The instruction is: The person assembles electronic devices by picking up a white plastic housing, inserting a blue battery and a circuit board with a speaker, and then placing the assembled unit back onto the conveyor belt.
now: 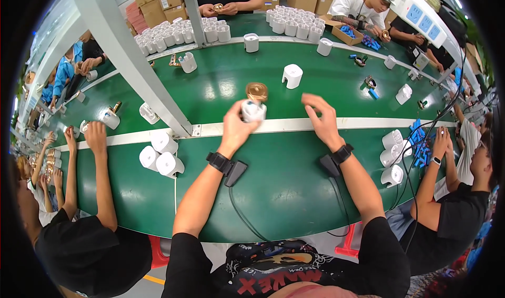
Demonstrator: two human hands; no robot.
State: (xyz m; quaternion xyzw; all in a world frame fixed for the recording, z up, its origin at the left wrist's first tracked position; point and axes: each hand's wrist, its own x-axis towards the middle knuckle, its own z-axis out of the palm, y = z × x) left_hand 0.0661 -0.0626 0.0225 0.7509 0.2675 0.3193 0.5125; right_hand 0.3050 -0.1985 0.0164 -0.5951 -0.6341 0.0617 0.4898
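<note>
My left hand (236, 131) is closed around a white cup-shaped plastic housing (254, 113), just above the white rail. At the housing's far side sits a round gold-coloured metal part (256, 91), blurred; whether it is joined to the housing I cannot tell. My right hand (322, 120) hovers over the rail with thumb and fingers apart, holding nothing. A white housing with a notched opening (292, 76) stands on the green surface beyond, between my hands. To my left three white housings (162, 142) stand grouped together.
A white rail (368, 123) crosses the green table (284, 187). A grey metal post (142, 61) slants down at left. White housings (392, 155) and blue cylinders (419, 140) lie at right beside dangling black cables (432, 124). Co-workers sit on both sides and opposite, near massed housings (302, 22).
</note>
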